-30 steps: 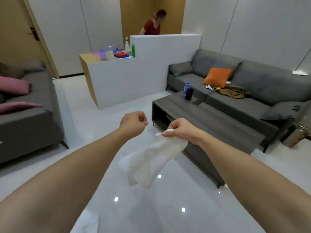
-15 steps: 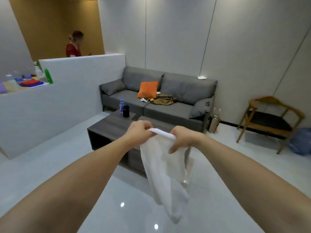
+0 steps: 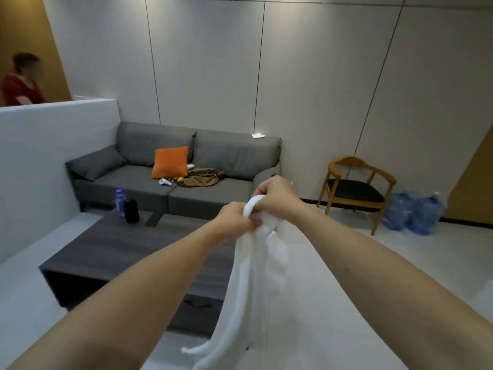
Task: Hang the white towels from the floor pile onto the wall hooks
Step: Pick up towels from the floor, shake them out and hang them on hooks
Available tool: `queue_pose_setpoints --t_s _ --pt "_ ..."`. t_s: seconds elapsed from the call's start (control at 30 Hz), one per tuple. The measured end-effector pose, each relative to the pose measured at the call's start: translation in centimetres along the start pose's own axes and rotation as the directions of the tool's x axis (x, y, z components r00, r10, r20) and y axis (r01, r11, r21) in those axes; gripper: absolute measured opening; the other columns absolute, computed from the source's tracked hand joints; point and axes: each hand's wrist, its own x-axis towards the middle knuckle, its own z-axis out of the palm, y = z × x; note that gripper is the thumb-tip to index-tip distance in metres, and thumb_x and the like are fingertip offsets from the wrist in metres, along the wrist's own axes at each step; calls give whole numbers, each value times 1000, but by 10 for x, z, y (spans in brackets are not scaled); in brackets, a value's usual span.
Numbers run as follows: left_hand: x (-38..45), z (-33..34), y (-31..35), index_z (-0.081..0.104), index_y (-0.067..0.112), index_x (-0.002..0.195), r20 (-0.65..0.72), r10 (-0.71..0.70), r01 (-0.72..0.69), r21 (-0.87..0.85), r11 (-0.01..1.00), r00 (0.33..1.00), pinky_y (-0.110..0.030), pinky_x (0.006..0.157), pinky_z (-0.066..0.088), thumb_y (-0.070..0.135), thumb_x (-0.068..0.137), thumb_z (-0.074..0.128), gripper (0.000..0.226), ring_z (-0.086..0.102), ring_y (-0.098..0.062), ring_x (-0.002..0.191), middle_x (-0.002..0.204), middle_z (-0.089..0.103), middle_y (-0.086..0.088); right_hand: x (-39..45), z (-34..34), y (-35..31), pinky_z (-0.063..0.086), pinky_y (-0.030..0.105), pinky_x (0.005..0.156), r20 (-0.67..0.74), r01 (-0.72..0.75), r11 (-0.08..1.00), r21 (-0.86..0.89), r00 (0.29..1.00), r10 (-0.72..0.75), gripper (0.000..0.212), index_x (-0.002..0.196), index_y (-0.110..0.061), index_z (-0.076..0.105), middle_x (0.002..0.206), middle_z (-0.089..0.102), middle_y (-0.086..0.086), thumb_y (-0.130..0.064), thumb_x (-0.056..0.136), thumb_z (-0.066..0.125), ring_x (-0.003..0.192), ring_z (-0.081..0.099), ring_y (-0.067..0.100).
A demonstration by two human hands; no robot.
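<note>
While both hands met at chest height in front of the camera, the limp white cloth towel [image 3: 256, 289] hung straight down from them, its long axis running vertical and its loose lower end trailing out of frame at the bottom edge. The left hand [image 3: 234, 218] pinched the bunched top of the towel from the near side, and the right hand [image 3: 274, 196] curled over a rolled fold just above and beyond it, so the two fists were touching with the fabric clamped between them. The towel lay directly below the grip, between the forearms (neither arm was clearly nearer to it). No wall hooks showed anywhere on the pale panelled wall [image 3: 306, 89] ahead, nor did the floor pile, so the hanging step seemed not yet reachable; the hooks probably lay off to one side. A dark wooden low table [image 3: 106, 249] stood well below and left of the hands.
</note>
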Motion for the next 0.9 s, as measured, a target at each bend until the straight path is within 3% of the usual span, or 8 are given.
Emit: queue_pose_setpoints --t_s 0.03,0.13,0.33,0.5,0.6,0.7,0.8,0.9 --pt "14 -6 -1 69 33 83 -53 -1 0 -5 1000 999 -33 75 57 31 80 66 5 66 -14 84 85 70 6 11 0 4 54 30 58 -35 -18 998 54 999 20 11 64 -22 70 69 70 -3 -24 61 81 70 65 11" --pt "47 -34 -8 73 29 78 -140 -13 -13 -185 983 990 -35 69 56 32 76 61 12 68 -19 82 82 72 0 36 1 29 47 30 56 -30 -118 958 261 991 130 17 82 -19 73 75 68 1 -28 70 81 67 61 14" --pt "102 -63 -21 68 33 84 -71 19 -30 -167 985 997 -29 62 52 34 73 69 12 68 -17 83 86 70 1 92 22 48 58 39 85 67 -202 797 570 978 200 17 96 -16 74 99 73 7 -20 80 77 99 67 24" --pt "145 -77 -32 73 33 92 -83 -4 -13 -200 980 997 -32 73 56 46 74 71 22 70 -14 86 89 73 5 157 30 46 59 35 73 109 -153 708 689 988 107 20 95 -4 75 87 73 12 -10 76 73 80 70 25" --pt "172 -86 -40 74 25 92 -179 -49 8 -219 976 983 -31 74 55 38 81 71 18 69 -16 86 90 73 -1 200 38 53 56 31 62 194 -144 639 756 981 -8 18 88 2 74 80 70 16 -4 71 76 72 67 24" --pt "196 -96 -47 74 21 94 -250 -105 56 -196 979 963 -26 67 52 31 86 67 14 68 -15 83 89 72 -2 245 44 59 57 32 69 347 -188 547 816 916 -202 16 88 1 76 87 72 19 -1 72 74 80 70 29" --pt "212 -109 -54 74 15 97 -362 -202 104 -273 956 910 -34 74 55 29 85 65 20 69 -19 86 92 73 -3 290 51 68 53 48 93 459 -238 587 774 849 -261 29 109 4 69 111 68 24 -8 83 72 103 67 37" --pt "220 -129 -55 74 22 97 -499 -289 140 -313 939 817 -37 75 58 28 85 61 19 71 -18 88 92 75 0 326 55 70 52 52 95 547 -177 730 660 780 -304 32 108 -1 70 108 71 18 -16 80 78 101 68 34"
